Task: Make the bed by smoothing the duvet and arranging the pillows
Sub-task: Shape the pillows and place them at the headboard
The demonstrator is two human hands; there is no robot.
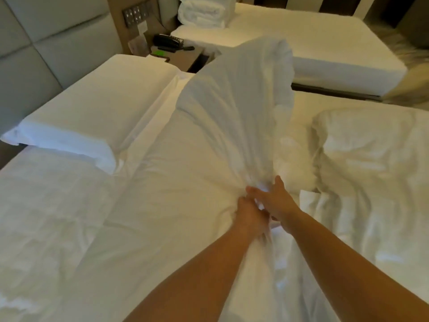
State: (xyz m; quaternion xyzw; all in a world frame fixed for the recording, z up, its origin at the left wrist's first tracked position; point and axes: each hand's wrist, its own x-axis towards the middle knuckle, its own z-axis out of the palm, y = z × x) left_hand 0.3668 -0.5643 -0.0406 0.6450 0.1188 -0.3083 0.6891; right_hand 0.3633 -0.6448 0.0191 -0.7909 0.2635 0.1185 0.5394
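A white pillow (234, 105) in its case stands lifted over the middle of the bed, its top end blurred. My left hand (249, 217) is clenched on the gathered open end of the pillowcase. My right hand (276, 201) lies against the same bunch of cloth with fingers spread. A second white pillow (92, 112) lies flat at the head of the bed on the left. The white duvet (97, 217) covers the near part of the bed with light creases. More rumpled white bedding (371, 163) is heaped at the right.
A padded grey headboard (30, 54) stands at the left. A nightstand (183, 56) with a black telephone (168, 41) sits between the beds. A second bed (325, 47) at the back right carries a stack of folded white bedding (200, 12).
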